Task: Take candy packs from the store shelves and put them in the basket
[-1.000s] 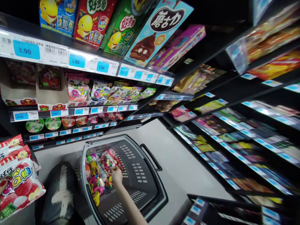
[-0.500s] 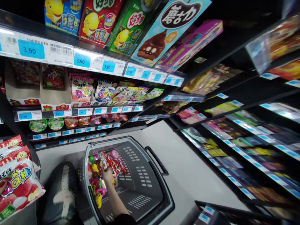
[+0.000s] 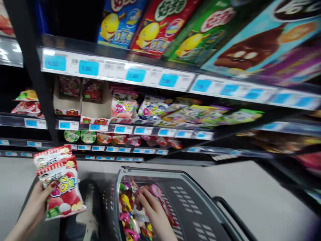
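Note:
Two red-and-white bags of gummy candy (image 3: pixel 65 190) are in my left hand (image 3: pixel 41 197), one in front of the other, with the thumb pressed on the front bag. They hang upright above my left knee, left of the basket. My right hand (image 3: pixel 156 214) is over the grey shopping basket (image 3: pixel 192 201), its fingers bent down and drawn together. What those fingers hold, if anything, is hidden. Below and beside them lie colourful candies and toy-like pieces (image 3: pixel 126 219), with red packets (image 3: pixel 170 211) toward the basket's middle.
A shelf of gummy bags (image 3: pixel 122 105) stands ahead, with several jelly cups (image 3: pixel 87 136) lower down. Large snack boxes (image 3: pixel 151 31) fill the shelf above. A dark shelf post (image 3: pixel 37 67) rises at left. The basket's black handle (image 3: pixel 230 214) sticks out to the right.
My view has swung left, so shelves and basket sit further right. My left hand with the two bags shows more fully. My right hand has risen from the red packet it was touching in the basket.

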Motion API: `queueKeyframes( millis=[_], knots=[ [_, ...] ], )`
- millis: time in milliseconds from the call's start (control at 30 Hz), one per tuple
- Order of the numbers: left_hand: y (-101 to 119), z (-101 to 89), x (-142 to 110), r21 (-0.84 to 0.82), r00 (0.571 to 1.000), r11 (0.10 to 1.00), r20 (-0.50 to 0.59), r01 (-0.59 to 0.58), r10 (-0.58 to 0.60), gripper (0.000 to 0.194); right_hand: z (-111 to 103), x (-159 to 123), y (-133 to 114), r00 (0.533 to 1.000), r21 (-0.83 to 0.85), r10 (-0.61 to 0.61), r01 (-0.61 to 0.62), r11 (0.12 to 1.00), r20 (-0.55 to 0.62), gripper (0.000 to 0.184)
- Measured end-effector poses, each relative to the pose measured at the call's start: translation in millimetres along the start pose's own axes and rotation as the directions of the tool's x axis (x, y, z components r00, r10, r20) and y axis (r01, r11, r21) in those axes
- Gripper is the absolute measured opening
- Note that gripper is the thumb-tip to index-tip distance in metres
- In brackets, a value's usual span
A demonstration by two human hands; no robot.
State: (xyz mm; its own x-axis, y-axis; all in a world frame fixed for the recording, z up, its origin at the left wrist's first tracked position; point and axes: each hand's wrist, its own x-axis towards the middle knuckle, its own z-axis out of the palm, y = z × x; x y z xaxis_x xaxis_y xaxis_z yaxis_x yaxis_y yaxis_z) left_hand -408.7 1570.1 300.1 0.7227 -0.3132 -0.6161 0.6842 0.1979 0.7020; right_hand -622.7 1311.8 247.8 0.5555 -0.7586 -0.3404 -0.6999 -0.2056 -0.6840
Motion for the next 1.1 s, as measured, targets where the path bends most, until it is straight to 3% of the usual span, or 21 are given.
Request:
queueKeyframes(
  millis=[67, 100, 167, 233, 333, 467, 533, 633, 767, 867, 933, 1000, 1100],
  knots=[
    [-5, 7.3, 0, -0.004, 0.998, 1.000, 0.060, 0.001, -0.001, 0.047, 11, -25, -47, 0.957, 0.414, -0.256, 0.179, 0.892, 0.136, 0.024],
    [-8, 9.8, -1, -0.005, 0.995, 1.000, 0.096, 0.006, -0.005, 0.046, 20, -37, -69, 0.932, 0.505, -0.334, 0.222, 0.834, 0.143, 0.024],
    [-14, 13.4, -1, -0.004, 0.986, 1.000, 0.165, 0.003, -0.002, 0.045, 42, -54, -104, 0.894, 0.497, -0.414, 0.284, 0.820, 0.172, 0.029],
    [-19, 15.8, -2, 0.017, 0.977, 0.999, 0.210, -0.031, 0.027, 0.044, 63, -59, -123, 0.894, 0.452, -0.399, 0.275, 0.849, 0.205, 0.031],
    [-24, 16.6, -2, 0.117, 0.970, 0.982, 0.214, -0.146, 0.119, 0.042, 82, -54, -127, 0.932, 0.469, -0.303, 0.181, 0.864, 0.199, 0.033],
    [-25, 15.3, -3, 0.202, 0.950, 0.953, 0.260, -0.227, 0.171, 0.047, 85, -46, -118, 0.956, 0.655, -0.240, 0.072, 0.752, 0.170, 0.035],
    [-23, 15.0, -5, 0.168, 0.949, 0.968, 0.287, -0.186, 0.133, 0.051, 79, -45, -117, 0.977, 0.802, -0.179, 0.014, 0.598, 0.117, 0.037],
    [-20, 11.2, -6, 0.139, 0.965, 0.985, 0.254, -0.101, 0.063, 0.052, 67, -45, -118, 0.989, 0.969, -0.109, -0.074, 0.237, 0.102, 0.034],
    [-20, -3.4, 3, 0.166, 0.976, 0.985, 0.218, -0.053, 0.016, 0.049, 60, -47, -116, 0.914, 0.922, -0.328, -0.319, -0.220, 0.238, 0.025],
    [-18, -12.6, 11, 0.164, 0.981, 0.986, 0.193, -0.029, -0.003, 0.043, 65, -50, -114, 0.868, 0.803, -0.465, -0.398, -0.444, 0.173, 0.030],
    [-15, -13.8, 12, 0.160, 0.987, 0.987, 0.161, -0.006, -0.020, 0.043, 67, -51, -112, 0.865, 0.793, -0.477, -0.399, -0.461, 0.158, 0.029],
    [-10, -11.1, 11, 0.163, 0.991, 0.986, 0.125, 0.029, -0.050, 0.045, 61, -48, -109, 0.900, 0.876, -0.403, -0.324, -0.358, 0.168, 0.026],
    [-4, -6.0, 8, 0.165, 0.994, 0.985, 0.079, 0.057, -0.071, 0.045, 35, -38, -89, 0.997, 1.000, -0.071, 0.005, 0.014, -0.004, 0.022]
  ],
)
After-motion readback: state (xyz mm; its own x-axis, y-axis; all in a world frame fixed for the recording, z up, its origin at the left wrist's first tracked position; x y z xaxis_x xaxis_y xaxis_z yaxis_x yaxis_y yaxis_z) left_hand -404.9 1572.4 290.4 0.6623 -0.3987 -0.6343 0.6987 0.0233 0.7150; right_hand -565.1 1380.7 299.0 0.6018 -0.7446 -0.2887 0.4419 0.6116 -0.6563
